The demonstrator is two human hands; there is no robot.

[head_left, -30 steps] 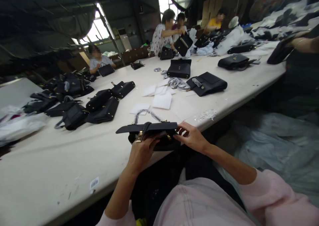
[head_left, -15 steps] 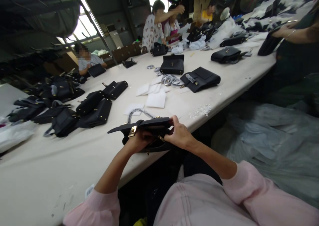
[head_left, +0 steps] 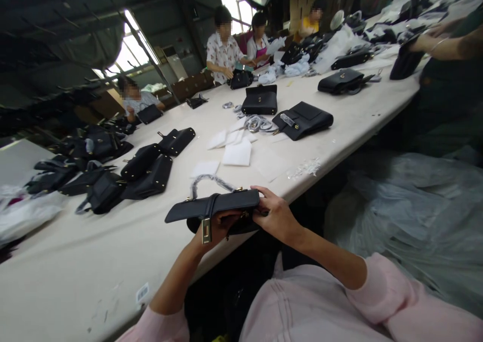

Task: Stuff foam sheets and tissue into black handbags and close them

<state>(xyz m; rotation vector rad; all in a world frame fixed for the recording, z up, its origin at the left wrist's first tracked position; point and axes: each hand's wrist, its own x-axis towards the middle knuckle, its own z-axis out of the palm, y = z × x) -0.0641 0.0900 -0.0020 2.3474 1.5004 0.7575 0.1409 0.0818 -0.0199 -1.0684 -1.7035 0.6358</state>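
Note:
Between my hands is a black handbag [head_left: 226, 201] at the table's near edge. Its flap is lifted, a gold clasp [head_left: 206, 230] hangs from the strap, and a plastic-wrapped handle [head_left: 213, 177] arches up behind it. My left hand [head_left: 217, 230] reaches under the flap, its fingers mostly hidden by the bag. At the bag's right end, my right hand [head_left: 275, 215] grips the flap's edge between thumb and fingers. White foam sheets [head_left: 237, 152] lie just beyond the bag.
Several black handbags [head_left: 147, 176] are heaped on the left of the white table [head_left: 75, 271]. Two more bags [head_left: 304, 119] and wrapped straps [head_left: 258, 124] lie farther back. Crumpled plastic [head_left: 407, 206] fills the floor at right. Co-workers [head_left: 224, 50] stand around the table.
The handbag's flap has tipped so more of its top shows, and the clasp now hangs downward. Both hands sit slightly lower in view. Across the table, a co-worker's raised arm has come down.

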